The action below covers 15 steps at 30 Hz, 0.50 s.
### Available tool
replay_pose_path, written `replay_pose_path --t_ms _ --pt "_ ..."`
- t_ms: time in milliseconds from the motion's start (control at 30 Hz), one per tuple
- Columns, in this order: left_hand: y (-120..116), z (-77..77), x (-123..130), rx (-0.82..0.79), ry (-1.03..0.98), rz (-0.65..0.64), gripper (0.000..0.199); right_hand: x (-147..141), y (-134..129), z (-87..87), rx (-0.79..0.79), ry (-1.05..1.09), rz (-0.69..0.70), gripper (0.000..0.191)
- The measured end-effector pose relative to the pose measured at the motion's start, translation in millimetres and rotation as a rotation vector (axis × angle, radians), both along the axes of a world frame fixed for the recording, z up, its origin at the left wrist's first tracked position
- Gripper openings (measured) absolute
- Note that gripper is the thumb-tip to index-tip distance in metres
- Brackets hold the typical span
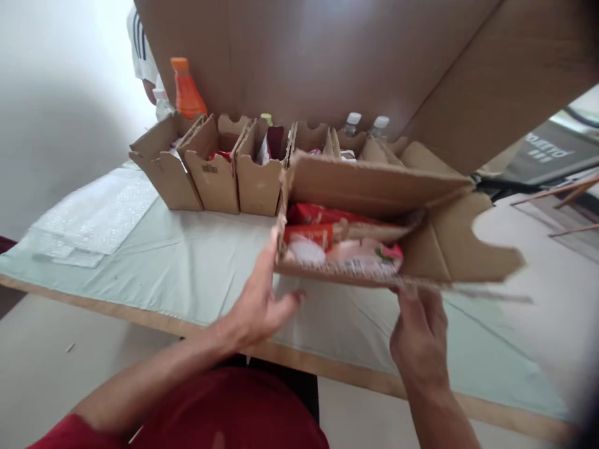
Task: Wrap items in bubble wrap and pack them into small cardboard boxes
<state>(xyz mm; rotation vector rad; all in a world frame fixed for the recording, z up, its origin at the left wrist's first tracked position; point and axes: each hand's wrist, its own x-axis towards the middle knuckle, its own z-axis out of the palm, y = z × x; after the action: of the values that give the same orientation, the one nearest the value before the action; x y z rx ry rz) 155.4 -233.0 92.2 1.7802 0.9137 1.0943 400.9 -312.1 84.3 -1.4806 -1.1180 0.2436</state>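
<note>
An open-topped cardboard box (374,181) is tilted toward me above the table, its inside facing up. Red packets (311,237) and a pink-and-white packet (365,254) lie in it. My left hand (262,305) supports the box at its left end, fingers up along that side, thumb apart below it. Gripping the lower front edge near the right is my right hand (418,327); its fingertips are partly hidden under the box. Slight blur covers the box's right flap.
Several similar cardboard boxes (259,187) stand in a row behind, against a tall cardboard panel (309,56). An orange bottle (187,90) and white-capped bottles (353,121) show behind them. Bubble wrap (100,209) lies left on the cloth-covered table (196,262). Another person's sleeve (140,43) shows.
</note>
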Motion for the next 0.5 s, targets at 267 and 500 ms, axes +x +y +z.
replay_pose_path --t_ms 267,500 --pt "-44.8 -17.0 -65.4 -0.172 0.072 0.252 0.059 -61.1 4.4 -15.0 -0.131 0.022 0.191 0.048" --pt "-65.1 -43.3 38.0 -0.201 0.002 -0.075 0.078 38.8 8.6 -36.4 0.008 0.196 -0.117 0.073"
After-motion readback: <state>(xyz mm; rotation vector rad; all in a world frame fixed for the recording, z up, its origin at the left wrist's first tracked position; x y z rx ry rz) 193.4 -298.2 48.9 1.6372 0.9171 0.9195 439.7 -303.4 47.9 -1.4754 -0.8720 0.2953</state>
